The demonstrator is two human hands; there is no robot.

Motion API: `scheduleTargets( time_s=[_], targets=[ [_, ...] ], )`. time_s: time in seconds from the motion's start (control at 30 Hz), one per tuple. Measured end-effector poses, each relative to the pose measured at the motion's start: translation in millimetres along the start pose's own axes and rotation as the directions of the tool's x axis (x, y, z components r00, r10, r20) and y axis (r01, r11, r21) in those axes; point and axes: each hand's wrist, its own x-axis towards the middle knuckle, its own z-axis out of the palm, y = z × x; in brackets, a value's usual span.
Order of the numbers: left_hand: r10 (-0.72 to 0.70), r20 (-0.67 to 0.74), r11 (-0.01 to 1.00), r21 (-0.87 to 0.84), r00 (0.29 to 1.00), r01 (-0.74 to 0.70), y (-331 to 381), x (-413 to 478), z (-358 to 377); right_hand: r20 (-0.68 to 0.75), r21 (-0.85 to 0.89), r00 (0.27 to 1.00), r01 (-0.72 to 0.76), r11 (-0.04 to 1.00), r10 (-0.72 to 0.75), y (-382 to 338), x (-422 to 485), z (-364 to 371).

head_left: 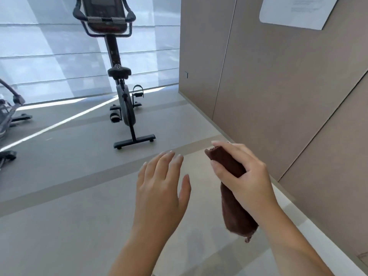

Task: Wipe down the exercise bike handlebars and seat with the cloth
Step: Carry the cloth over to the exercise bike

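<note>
Cloth (232, 188), brown and rolled, sits clenched in our right hand (249, 176), ends protruding above and below the fist, compact for carrying. Our left hand (161, 186) is spread, empty. The exercise bike (119, 76) stands well ahead, unwiped.
</note>
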Motion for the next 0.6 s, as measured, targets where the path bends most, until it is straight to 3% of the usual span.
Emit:
scheduleTargets(
  time_s=[0.17,0.33,0.6],
  targets=[
    [-0.080,-0.074,0.997,0.014,0.994,0.081,-96.9,104.9,11.5,0.066,0.000,0.995,0.070,0.998,-0.070,-4.1,128.4,86.8],
    [-0.082,-0.044,0.996,0.029,0.996,0.083,-155.3,181.4,41.1,0.089,0.036,0.995,0.042,0.998,-0.045,17.7,216.3,140.0],
    [-0.036,0.003,0.999,0.029,0.999,0.035,-214.8,309.8,113.5,0.009,0.063,0.999,0.046,0.997,-0.047,88.1,355.5,181.2]
  ],
)
